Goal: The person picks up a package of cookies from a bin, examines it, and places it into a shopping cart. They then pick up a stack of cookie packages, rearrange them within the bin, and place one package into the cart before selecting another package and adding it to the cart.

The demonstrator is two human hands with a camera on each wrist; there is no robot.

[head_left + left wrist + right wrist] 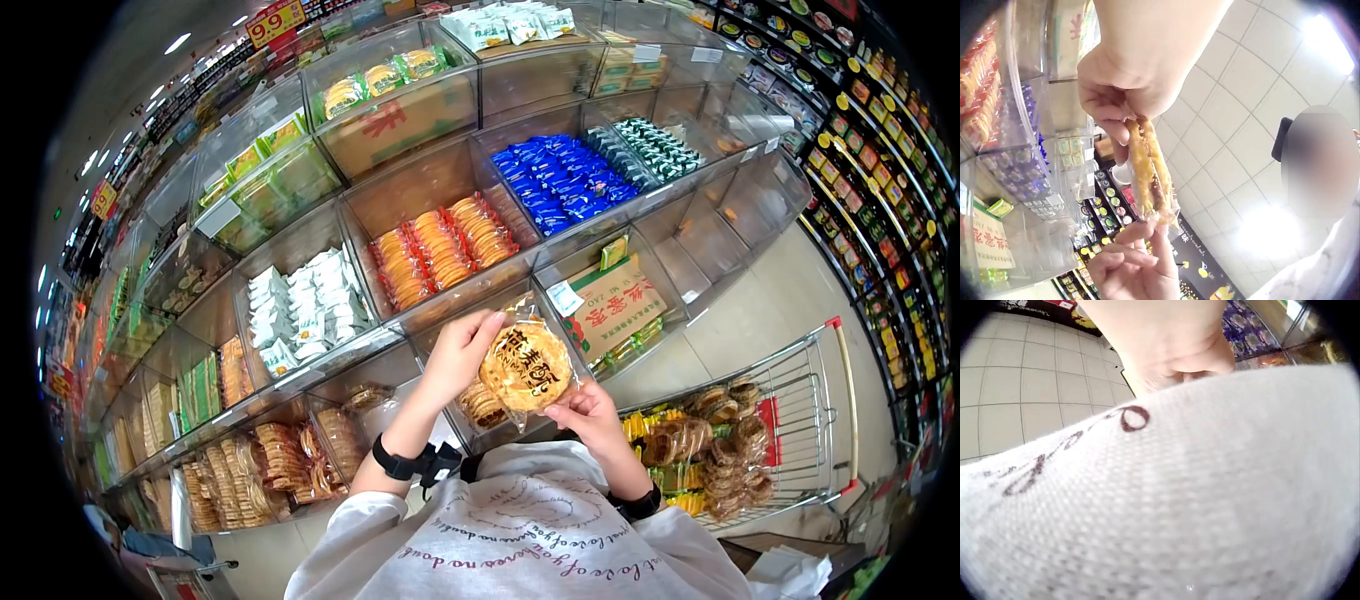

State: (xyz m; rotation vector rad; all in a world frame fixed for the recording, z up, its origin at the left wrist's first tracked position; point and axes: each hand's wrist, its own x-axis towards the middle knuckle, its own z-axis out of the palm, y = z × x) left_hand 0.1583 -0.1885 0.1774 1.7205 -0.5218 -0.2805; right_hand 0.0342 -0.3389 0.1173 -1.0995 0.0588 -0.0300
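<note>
In the head view, a clear packet of round golden oat crackers (530,368) with black printed characters is held up in front of the shirt. My left hand (466,350) pinches its upper left edge, and my right hand (592,413) grips the wrapper's lower right corner. Seen edge-on in the left wrist view, the packet (1146,165) hangs between the left hand (1119,94) above and the right hand (1138,265) below. White shirt cloth (1179,487) fills most of the right wrist view and hides the right fingers.
Clear bins ahead hold red-wrapped biscuits (440,255), blue packets (560,180) and white packets (310,305). More round crackers (235,480) lie in the lower bins. A shopping cart (815,400) with several packets stands at the right, before a tall shelf (880,180).
</note>
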